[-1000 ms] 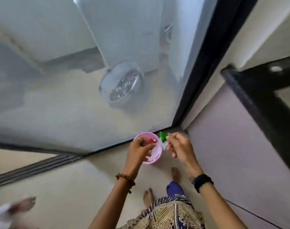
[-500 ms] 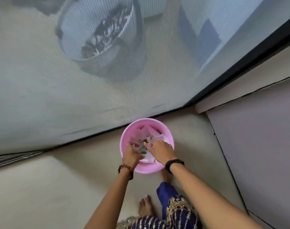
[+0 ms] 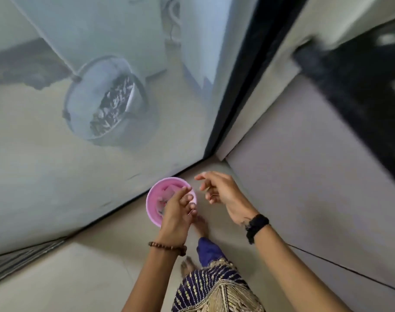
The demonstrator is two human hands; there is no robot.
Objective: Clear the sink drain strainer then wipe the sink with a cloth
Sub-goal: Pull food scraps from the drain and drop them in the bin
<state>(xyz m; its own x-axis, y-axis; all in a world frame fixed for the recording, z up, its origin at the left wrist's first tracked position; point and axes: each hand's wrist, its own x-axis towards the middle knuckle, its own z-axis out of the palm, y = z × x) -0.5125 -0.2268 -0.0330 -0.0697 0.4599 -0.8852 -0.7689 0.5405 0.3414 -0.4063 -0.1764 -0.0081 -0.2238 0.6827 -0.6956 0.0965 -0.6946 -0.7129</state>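
Head view: your left hand (image 3: pixel 177 212) over pink bowl (image 3: pixel 152 200), fingers loosely extended, grip apart, nothing clearly pinched. Your right hand (image 3: pixel 221 191) just right of bowl, fingers relaxed and spread, grip apart, empty. Bowl on floor (image 3: pixel 79 278) beside your bare feet, scraps inside, contents blurred. Beyond mesh screen (image 3: pixel 45 176): pale bucket (image 3: pixel 106 97) with dark contents. Sink, strainer, cloth out of view.
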